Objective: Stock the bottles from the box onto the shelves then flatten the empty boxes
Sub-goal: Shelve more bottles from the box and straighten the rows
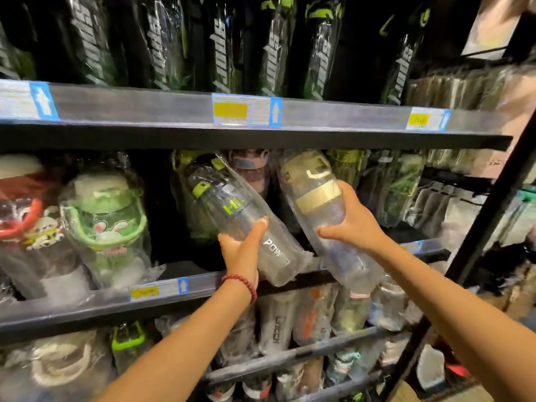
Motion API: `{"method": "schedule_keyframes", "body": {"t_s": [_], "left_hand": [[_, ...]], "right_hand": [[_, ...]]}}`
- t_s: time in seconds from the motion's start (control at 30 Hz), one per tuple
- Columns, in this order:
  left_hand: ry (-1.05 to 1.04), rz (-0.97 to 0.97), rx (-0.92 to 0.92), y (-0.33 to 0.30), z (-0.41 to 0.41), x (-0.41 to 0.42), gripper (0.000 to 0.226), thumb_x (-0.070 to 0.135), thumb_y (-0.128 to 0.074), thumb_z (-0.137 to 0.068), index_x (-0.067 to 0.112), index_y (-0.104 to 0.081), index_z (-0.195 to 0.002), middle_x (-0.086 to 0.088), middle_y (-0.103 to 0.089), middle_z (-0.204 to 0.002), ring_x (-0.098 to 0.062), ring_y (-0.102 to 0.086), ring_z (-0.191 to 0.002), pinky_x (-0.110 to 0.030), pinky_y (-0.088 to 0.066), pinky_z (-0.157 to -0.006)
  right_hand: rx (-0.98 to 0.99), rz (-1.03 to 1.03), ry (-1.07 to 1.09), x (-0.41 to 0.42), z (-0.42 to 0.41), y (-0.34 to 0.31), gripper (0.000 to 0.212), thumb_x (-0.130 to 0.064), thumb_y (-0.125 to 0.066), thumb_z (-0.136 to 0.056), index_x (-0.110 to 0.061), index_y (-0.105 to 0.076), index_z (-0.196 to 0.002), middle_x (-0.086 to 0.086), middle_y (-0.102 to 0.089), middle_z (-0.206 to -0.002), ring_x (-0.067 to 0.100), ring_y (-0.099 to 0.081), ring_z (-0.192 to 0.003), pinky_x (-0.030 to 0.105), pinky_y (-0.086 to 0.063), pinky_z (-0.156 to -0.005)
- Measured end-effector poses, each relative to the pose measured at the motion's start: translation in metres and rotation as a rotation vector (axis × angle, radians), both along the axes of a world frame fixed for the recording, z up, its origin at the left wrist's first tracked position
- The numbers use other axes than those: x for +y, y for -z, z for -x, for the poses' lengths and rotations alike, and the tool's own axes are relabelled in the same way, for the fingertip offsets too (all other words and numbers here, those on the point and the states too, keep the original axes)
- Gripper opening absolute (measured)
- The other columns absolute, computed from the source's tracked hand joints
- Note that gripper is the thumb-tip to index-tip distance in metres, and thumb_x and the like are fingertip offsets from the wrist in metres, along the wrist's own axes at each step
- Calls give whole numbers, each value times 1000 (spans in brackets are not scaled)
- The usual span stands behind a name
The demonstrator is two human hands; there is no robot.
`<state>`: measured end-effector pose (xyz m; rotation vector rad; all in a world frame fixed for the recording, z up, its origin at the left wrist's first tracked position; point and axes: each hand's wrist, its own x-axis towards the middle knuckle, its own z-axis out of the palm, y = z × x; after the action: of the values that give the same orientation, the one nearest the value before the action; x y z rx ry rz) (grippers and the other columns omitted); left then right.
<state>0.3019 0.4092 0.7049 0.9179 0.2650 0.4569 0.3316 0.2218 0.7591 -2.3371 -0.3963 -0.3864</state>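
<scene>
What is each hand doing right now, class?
Left hand: grips the green-capped bottle, tilted toward the middle shelf.
Right hand: grips the gold-capped bottle, also tilted.

Three shelf levels in view. Top shelf (255, 134): row of tall wrapped bottles (162, 44) standing side by side. Middle shelf (162, 288): two handled bottles (107, 224) at left, a gap to their right, more wrapped bottles (400, 190) at back right. In front of the gap, left hand (242, 250) under a tilted bottle (237, 221); right hand (351, 221) on a second tilted bottle (327, 219) just beside it, right of the first. Both tops lean up-left under the top shelf. Lower shelf (290, 358): upright bottles packed below the hands.
</scene>
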Motion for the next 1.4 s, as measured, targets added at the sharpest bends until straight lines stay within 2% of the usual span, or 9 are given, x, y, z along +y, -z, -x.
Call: {"method": "schedule_keyframes", "body": {"t_s": [0.17, 0.3, 0.5, 0.67, 0.8, 0.97, 1.17, 1.27, 1.4], "left_hand": [[0, 130, -31, -1, -27, -10, 67, 2, -73, -75, 10, -37, -130, -5, -61, -115, -12, -64, -95, -32, -54, -79], [-55, 145, -62, -1, -45, -8, 78, 1, -75, -71, 7, -34, -137, -12, -57, -129, -21, -60, -113, -46, -47, -98], [-135, -36, -80, 8, -52, 23, 60, -2, -79, -66, 17, -47, -112, -10, -59, -114, -21, -62, -103, -45, -48, -97], [-174, -330, 2, 15, -42, 52, 79, 30, -88, -39, 28, -45, -105, -9, -58, -114, -20, -61, -105, -39, -50, -93], [-201, -552, 121, 15, -31, 74, 78, 26, -90, -50, 19, -38, -108, -6, -53, -111, -19, -56, -102, -39, -49, -93], [-240, -798, 149, 17, -15, 92, 71, 14, -86, -62, 18, -33, -109, 3, -48, -106, -14, -50, -101, -25, -39, -88], [-248, -877, 184, 20, -11, 109, 79, 17, -86, -62, 13, -31, -119, -3, -47, -122, -16, -47, -114, -27, -37, -98], [-254, -842, 220, 22, -11, 113, 99, 23, -85, -65, 3, -20, -138, 0, -35, -136, -14, -37, -125, -26, -30, -106], [-288, -858, 228, 21, -13, 109, 81, 21, -85, -65, 11, -28, -121, 0, -40, -121, -14, -43, -113, -24, -35, -95]], "right_hand": [[-157, 155, 47, -11, -24, -4, 70, -42, -66, -52, -15, -39, -111, 1, -50, -91, 28, -51, -76, 48, -45, -61], [-192, 252, 91, -12, -42, -7, 53, -40, -67, -52, -15, -30, -81, -7, -33, -71, 18, -35, -63, 35, -29, -57], [-156, 285, 76, 2, -62, 0, 54, -31, -80, -62, -8, -39, -88, 3, -49, -84, 25, -49, -80, 42, -43, -72], [-126, 164, -30, 23, -73, 18, 50, -26, -82, -61, -5, -42, -85, 0, -48, -74, 24, -55, -73, 32, -39, -54], [-74, -11, -64, 51, -69, 36, 51, -22, -84, -62, -8, -41, -87, -6, -46, -75, 13, -51, -70, 22, -37, -50], [-13, -217, -54, 85, -67, 61, 52, -24, -87, -62, -12, -40, -79, -2, -45, -78, 19, -53, -79, 31, -44, -66], [79, -461, -88, 114, -67, 76, 63, -41, -88, -55, 0, -52, -88, 13, -62, -88, 22, -62, -81, 28, -48, -64], [61, -489, -102, 118, -62, 75, 51, -26, -89, -60, -13, -45, -83, 5, -56, -85, 14, -57, -76, 18, -45, -65], [11, -484, -147, 123, -58, 75, 58, -19, -88, -61, -27, -33, -77, -8, -46, -80, 1, -49, -72, 8, -41, -62]]}}
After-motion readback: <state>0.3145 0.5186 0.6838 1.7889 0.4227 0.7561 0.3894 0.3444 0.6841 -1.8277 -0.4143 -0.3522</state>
